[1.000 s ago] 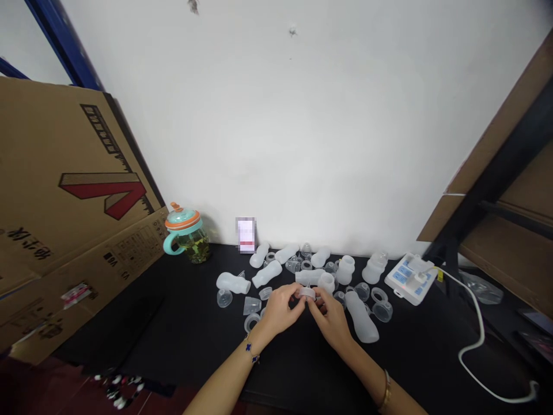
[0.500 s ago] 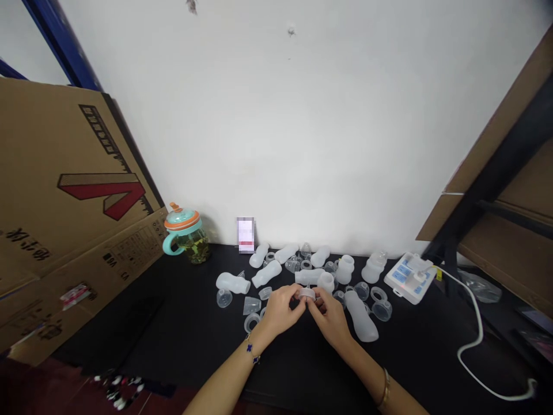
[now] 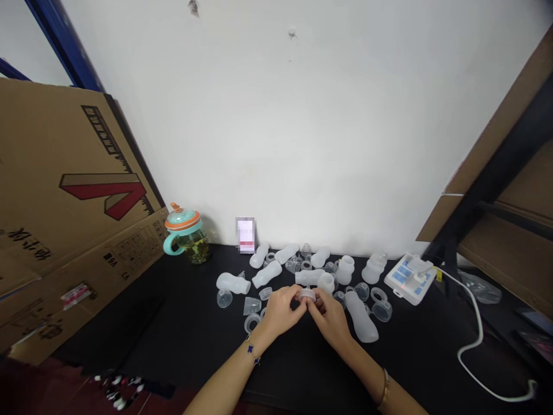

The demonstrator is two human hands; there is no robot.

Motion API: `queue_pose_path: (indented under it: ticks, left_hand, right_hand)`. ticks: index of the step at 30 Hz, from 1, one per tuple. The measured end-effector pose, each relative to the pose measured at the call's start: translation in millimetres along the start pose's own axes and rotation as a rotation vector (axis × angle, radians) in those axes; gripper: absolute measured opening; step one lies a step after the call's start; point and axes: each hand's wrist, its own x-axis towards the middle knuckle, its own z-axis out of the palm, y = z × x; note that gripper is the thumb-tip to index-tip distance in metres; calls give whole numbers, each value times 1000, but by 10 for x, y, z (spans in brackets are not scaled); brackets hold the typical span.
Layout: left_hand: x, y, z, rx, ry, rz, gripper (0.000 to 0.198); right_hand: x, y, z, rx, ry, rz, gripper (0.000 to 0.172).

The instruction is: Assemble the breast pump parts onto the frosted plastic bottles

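Observation:
Between my two hands is a small whitish bottle collar ring (image 3: 307, 294), with a thin clear tip, maybe a nipple, showing above it. My left hand (image 3: 281, 309) pinches its left side and my right hand (image 3: 330, 316) its right side, thumbs close together in front. A frosted baby bottle body (image 3: 361, 317) lies just right of my right hand. Behind the hands another bottle body (image 3: 325, 282) stands with its open mouth up. A loose ring (image 3: 252, 323) and a clear cap (image 3: 252, 305) lie left of my left hand.
Several more bottle bodies (image 3: 233, 283), caps and rings are scattered along the wall. An assembled bottle (image 3: 374, 267) stands by a white power strip (image 3: 410, 278) with a white cable. A tea jug (image 3: 186, 236), a phone (image 3: 246, 235) and a large carton (image 3: 78, 213) are at left.
Almost nothing differs. Both hands keep the same grip on the collar ring, and the view has shifted very slightly.

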Motion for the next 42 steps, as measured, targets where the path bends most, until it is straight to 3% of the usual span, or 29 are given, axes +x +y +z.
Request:
queue_pose_path:
  ticks: [42]
  left_hand:
    - [-7,7,35,24,55,-25,10]
  right_hand:
    - [0,46,25,-131,12,-4,27]
